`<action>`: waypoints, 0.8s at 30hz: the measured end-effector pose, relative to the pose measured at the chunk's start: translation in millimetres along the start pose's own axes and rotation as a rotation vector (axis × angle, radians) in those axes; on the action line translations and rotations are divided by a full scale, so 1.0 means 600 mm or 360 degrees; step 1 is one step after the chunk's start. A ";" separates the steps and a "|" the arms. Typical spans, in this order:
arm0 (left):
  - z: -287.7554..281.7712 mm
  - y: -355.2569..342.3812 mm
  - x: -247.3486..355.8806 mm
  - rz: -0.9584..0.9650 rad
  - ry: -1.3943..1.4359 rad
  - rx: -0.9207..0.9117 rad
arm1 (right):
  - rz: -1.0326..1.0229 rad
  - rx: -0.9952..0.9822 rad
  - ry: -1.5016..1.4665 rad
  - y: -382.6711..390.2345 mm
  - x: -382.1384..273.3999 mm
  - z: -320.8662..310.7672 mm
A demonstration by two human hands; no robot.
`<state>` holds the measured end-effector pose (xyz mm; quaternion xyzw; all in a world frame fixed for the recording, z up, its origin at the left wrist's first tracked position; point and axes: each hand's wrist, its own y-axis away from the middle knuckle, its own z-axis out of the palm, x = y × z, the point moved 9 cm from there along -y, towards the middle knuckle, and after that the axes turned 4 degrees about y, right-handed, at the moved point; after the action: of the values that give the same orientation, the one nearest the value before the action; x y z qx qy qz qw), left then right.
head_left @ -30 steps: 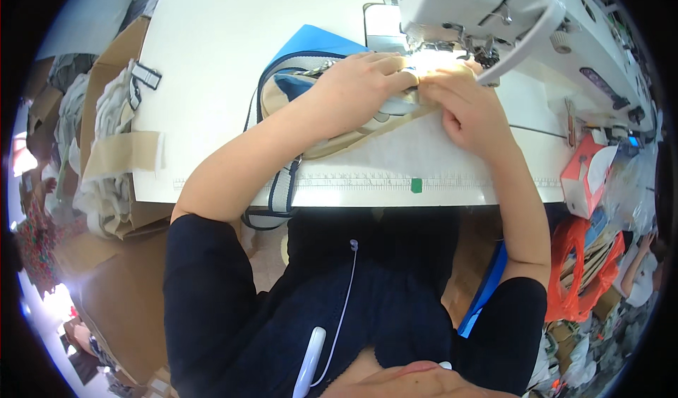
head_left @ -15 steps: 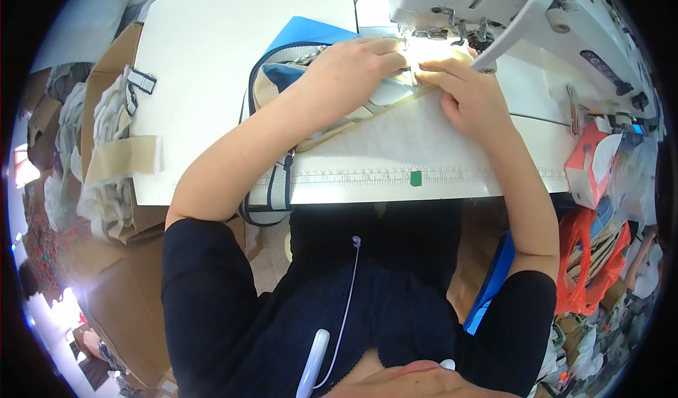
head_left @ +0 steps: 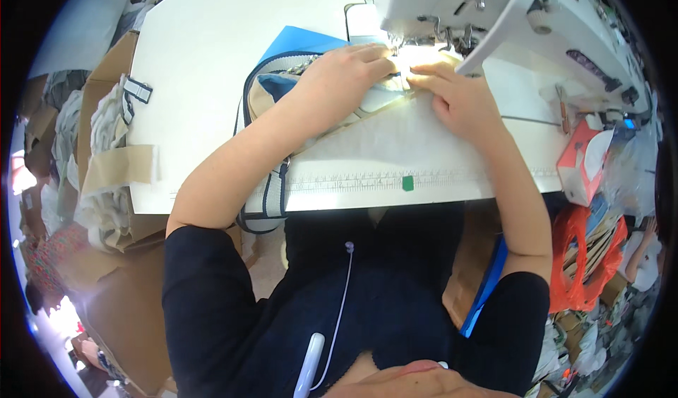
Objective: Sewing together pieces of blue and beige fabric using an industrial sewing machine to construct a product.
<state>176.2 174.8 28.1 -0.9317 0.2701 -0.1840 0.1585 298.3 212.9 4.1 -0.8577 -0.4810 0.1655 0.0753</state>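
Observation:
A partly sewn fabric bag (head_left: 265, 105), beige and blue with grey-and-navy webbing, lies under the sewing machine (head_left: 452, 6). My left hand (head_left: 349, 76) rests over its top, the fingers together and gripping the cloth just left of the lit needle area. From the other side my right hand (head_left: 459, 101) pinches the bag's edge close to the needle, its index finger reaching left and the thumb tucked below. Glare and the fingers hide the stitching point. A webbing strap (head_left: 275, 189) hangs from the bag over the table's front edge.
On the white table (head_left: 191, 66) a printed ruler strip (head_left: 339, 184) carries a green mark (head_left: 407, 183). A cardboard box (head_left: 106, 80) with cloth pieces stands left. At right are a red-and-white tissue box (head_left: 575, 161), scissors (head_left: 563, 108) and a red plastic bag (head_left: 575, 257).
The whole view has shifted slightly, so the machine and table sit a little further left. Both hands stay on the bag beside the needle, with hardly any other visible movement.

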 end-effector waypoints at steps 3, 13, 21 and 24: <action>0.002 0.001 -0.005 -0.0066 0.0051 -0.0026 | 0.0113 -0.0154 -0.0008 0.004 0.009 0.016; 0.011 -0.008 -0.026 -0.0139 0.0140 -0.0131 | 0.0139 -0.0044 0.0057 -0.005 0.025 0.013; 0.023 -0.011 -0.041 -0.0123 -0.0029 -0.0104 | 0.0073 0.0103 0.0085 -0.012 0.028 0.003; 0.017 -0.006 -0.035 -0.0025 -0.0017 -0.0059 | 0.0025 0.0116 0.0138 -0.006 0.021 0.004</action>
<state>165.3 191.3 15.3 -0.9375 0.2654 -0.1751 0.1411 300.7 225.7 0.4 -0.8644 -0.4642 0.1462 0.1259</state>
